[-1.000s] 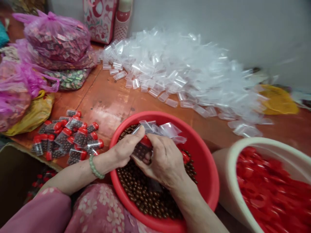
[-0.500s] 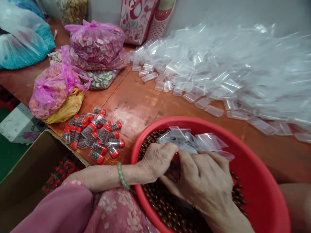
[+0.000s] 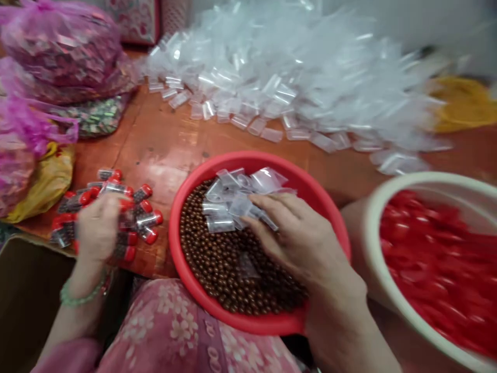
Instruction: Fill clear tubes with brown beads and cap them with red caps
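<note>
Orange-brown tabletop [image 3: 171,140] is seen against a pale wall, with a large heap of clear plastic tubes [image 3: 295,77] spread along the far side and pink bags [image 3: 58,52] stacked at the far left. A red basin [image 3: 186,280] of brown beads [image 3: 217,264] is placed at the near edge. The right hand [image 3: 298,238] is laid inside it, fingers loosely apart on a cluster of empty tubes [image 3: 233,202]. The left hand [image 3: 97,228] is blurred over red-capped filled tubes [image 3: 143,217]; its grip cannot be told. A cream basin [image 3: 373,228] of red caps [image 3: 435,259] is positioned at the right.
</note>
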Demonstrator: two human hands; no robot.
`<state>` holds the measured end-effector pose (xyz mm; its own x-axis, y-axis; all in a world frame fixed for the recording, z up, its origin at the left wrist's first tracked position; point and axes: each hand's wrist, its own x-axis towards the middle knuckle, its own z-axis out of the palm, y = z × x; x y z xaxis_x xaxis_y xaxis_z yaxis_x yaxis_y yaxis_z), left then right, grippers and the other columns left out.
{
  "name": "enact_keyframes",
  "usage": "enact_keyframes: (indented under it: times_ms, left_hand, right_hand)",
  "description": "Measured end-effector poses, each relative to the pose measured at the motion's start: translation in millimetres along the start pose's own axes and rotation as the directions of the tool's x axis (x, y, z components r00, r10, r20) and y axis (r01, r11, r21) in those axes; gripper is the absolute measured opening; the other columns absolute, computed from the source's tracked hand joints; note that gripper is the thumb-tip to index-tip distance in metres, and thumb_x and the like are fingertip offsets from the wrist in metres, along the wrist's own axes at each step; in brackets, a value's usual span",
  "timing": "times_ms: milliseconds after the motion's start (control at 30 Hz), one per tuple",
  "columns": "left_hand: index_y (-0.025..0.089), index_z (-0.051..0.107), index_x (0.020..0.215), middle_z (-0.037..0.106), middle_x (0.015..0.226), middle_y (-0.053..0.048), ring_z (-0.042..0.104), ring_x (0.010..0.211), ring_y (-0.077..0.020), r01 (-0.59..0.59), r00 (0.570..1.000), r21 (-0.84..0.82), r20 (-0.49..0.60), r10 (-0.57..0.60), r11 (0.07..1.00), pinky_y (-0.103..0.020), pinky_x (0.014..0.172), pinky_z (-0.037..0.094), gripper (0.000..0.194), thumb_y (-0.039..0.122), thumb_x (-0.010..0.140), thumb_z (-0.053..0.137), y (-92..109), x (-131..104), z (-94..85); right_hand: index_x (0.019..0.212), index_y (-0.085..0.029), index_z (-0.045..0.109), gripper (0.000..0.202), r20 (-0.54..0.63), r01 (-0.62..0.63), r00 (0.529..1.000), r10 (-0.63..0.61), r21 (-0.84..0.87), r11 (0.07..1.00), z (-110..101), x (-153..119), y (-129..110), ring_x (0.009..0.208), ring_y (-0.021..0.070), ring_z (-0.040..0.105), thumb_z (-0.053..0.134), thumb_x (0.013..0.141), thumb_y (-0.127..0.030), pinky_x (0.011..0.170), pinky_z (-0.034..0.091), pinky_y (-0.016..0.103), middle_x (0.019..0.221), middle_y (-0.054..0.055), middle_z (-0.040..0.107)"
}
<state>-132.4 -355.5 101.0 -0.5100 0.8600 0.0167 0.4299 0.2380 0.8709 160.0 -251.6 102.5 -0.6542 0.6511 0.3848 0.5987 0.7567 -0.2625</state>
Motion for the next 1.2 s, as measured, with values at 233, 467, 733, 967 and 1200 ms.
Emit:
enact_keyframes:
  times_ms: [233,467,733,967,1200]
  left_hand:
    - [0.025,0.068,0.096,0.066,0.074,-0.001,0.065,0.098,-0.0341,-0.109,0.943,0.691,-0.156,0.295,0.715,-0.046,0.070,0.048,0.018,0.033,0.082,0.061,-69,25,-54.4]
    - [0.023,0.061,0.121,0.066,0.117,-0.002,0.061,0.112,-0.0245,-0.478,0.878,0.462,0.210,0.431,0.747,-0.043,0.101,0.046,0.031,0.025,0.091,0.054,-1,17,18.3]
    - [0.012,0.059,0.104,0.063,0.105,-0.012,0.059,0.099,-0.0227,-0.895,0.284,0.061,0.842,0.458,0.442,-0.036,0.086,0.051,0.017,0.019,0.094,0.048,49,15,113.8]
    - [0.011,0.054,0.100,0.059,0.097,-0.011,0.055,0.093,-0.0242,-0.916,0.292,0.161,0.896,0.335,0.368,-0.036,0.079,0.050,0.018,0.008,0.091,0.039,51,14,127.5]
    - [0.011,0.054,0.114,0.058,0.118,-0.015,0.053,0.112,-0.0267,-0.833,0.315,0.017,0.836,0.450,0.553,-0.044,0.096,0.047,0.024,0.018,0.091,0.049,51,16,116.1]
  right_hand:
    - [0.103,-0.021,0.063,0.015,0.331,-0.322,0.913,0.238,0.230,0.918,-20,-42,26,0.082,0.0184,0.068,0.052,0.094,-0.025,0.074,0.054,0.031,0.091,0.004,0.070]
    - [0.110,-0.021,0.062,0.020,0.659,-0.339,0.751,0.046,0.324,0.883,-14,-45,14,0.094,0.0192,0.065,0.057,0.091,-0.022,0.086,0.053,0.034,0.104,0.005,0.066]
    - [0.118,-0.022,0.062,0.031,0.738,-0.348,0.669,-0.092,0.420,0.838,-9,-42,20,0.100,0.0198,0.065,0.064,0.087,-0.026,0.088,0.052,0.034,0.111,0.005,0.064]
    - [0.119,-0.023,0.064,0.045,0.751,-0.330,0.659,-0.041,0.337,0.882,-6,-42,7,0.095,0.0230,0.067,0.076,0.075,-0.027,0.082,0.053,0.035,0.108,0.006,0.067]
    - [0.117,-0.018,0.061,0.043,0.816,-0.691,0.577,-0.037,0.511,0.511,1,-36,13,0.061,0.0114,0.060,0.072,0.077,-0.031,0.057,0.049,0.023,0.073,-0.004,0.064]
